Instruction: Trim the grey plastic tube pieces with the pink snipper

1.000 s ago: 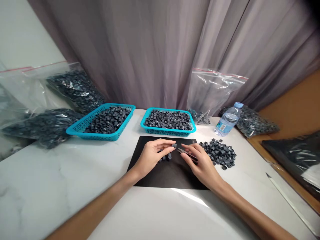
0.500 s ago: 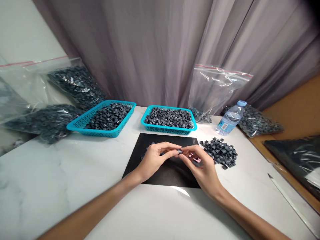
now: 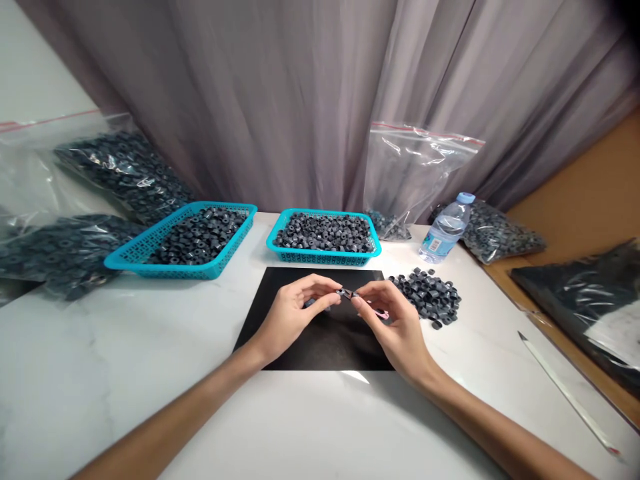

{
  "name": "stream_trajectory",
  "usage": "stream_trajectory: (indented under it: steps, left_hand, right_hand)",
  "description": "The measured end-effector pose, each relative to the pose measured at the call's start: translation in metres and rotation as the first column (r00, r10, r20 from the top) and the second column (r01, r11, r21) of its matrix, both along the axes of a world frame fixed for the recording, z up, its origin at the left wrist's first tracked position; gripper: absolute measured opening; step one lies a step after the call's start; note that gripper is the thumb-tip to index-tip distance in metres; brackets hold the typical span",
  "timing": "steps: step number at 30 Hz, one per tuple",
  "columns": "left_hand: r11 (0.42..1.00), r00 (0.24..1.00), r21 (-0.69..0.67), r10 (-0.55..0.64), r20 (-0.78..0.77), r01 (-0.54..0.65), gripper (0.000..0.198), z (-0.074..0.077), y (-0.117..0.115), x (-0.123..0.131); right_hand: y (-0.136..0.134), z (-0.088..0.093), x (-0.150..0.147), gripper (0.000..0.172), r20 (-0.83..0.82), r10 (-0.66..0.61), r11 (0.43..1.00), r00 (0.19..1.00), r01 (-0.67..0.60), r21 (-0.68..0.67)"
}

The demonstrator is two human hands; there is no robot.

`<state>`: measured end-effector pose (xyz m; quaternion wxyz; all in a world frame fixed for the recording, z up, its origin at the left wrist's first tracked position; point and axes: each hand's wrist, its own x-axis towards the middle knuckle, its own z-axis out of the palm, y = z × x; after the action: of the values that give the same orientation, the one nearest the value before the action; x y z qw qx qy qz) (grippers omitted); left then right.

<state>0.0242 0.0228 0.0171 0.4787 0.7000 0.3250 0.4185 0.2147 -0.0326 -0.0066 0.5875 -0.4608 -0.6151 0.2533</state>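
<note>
Thumb and fingertips of the left hand (image 3: 287,310) nearly meet, pinching a small grey piece (image 3: 341,293). It lies just left of the right hand (image 3: 397,323), whose fingers are closed around a pink-handled tool (image 3: 379,313) (the pink shows beside the thumb). The tool's long axis slants leftward and forward, toward the piece; contact is too small to tell. Beneath is a black mat (image 3: 330,350); rightward, a loose pile (image 3: 433,297).

The tool (image 3: 382,314) in the right fingers (image 3: 376,288) shows pink. Under the left fingers (image 3: 317,284) the mat (image 3: 327,348) is black, on a white worktop (image 3: 150,333) faintly veined grey. Beyond the fingers, lattice-patterned baskets (image 3: 325,259) are turquoise, the curtain (image 3: 280,100) mauve-grey; right of them, heaped pieces (image 3: 431,297) are dark grey.
</note>
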Motion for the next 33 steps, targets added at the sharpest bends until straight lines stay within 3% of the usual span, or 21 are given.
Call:
stream_trajectory:
  steps: [12, 16, 21, 33]
  left_hand:
    - [0.988, 0.997, 0.156, 0.004, -0.078, 0.009, 0.013, 0.0006, -0.0057, 0.0014]
    - [0.981, 0.993, 0.189, -0.009, -0.121, 0.032, 0.021, 0.0029, -0.0066, 0.0018]
    - [0.959, 0.981, 0.282, 0.02, -0.192, 0.036, 0.013, 0.0049, -0.0079, 0.0009]
    - [0.936, 0.974, 0.352, 0.086, -0.208, -0.008, 0.008, 0.0089, -0.0092, 0.0007]
  right_hand:
    - [-0.0041, -0.0096, -0.0049, 0.018, -0.089, 0.048, 0.999, 0.995, -0.048, 0.004]
    - [-0.0057, -0.0077, -0.0062, 0.016, -0.075, 0.052, 0.999, 0.996, -0.051, 0.01]
    - [-0.0062, -0.0072, -0.0064, 0.015, -0.061, 0.055, 0.999, 0.997, -0.054, 0.003]
    - [-0.0054, -0.006, -0.0056, 0.017, -0.001, 0.069, 0.998, 0.998, -0.069, 0.0]
